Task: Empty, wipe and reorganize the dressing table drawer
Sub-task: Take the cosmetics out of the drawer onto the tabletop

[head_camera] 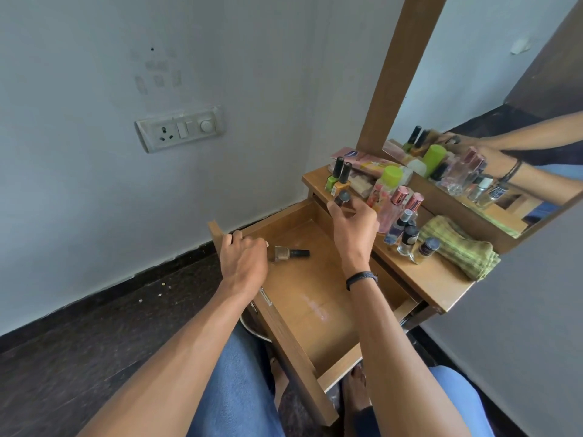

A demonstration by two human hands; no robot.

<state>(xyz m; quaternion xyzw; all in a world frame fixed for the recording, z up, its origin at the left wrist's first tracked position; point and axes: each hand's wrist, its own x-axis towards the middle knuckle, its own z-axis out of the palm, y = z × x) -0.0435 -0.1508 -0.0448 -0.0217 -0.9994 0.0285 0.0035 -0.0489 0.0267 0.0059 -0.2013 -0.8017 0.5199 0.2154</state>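
At the centre of the frame the drawer [315, 298] stands pulled wide open, its wooden floor nearly bare, with a pale smear toward the lower part; the only thing seen lying in it is a gold nail polish bottle [290, 253], on its side near the upper left corner, dark cap pointing right. The left hand [243, 260] curls its fingers over the top edge of the drawer front, just beside that bottle. The right hand [353, 228] pinches a small dark-capped bottle [342, 197] in its fingertips at the drawer's upper edge, close to the tabletop [435, 279]. The step looks like emptying; the held bottle wants setting upright in a free spot beside the cluster of bottles [398, 203] without knocking the tall pink ones, and the left hand should hold the drawer steady; the gold bottle would be next, then the green cloth [460, 244], folded at centre right, for wiping. What the small bottle contains is hard to tell, since the fingers cover its body; the part of the drawer under the tabletop is hidden; the mirror [492, 99] at upper right is cut off by the frame.
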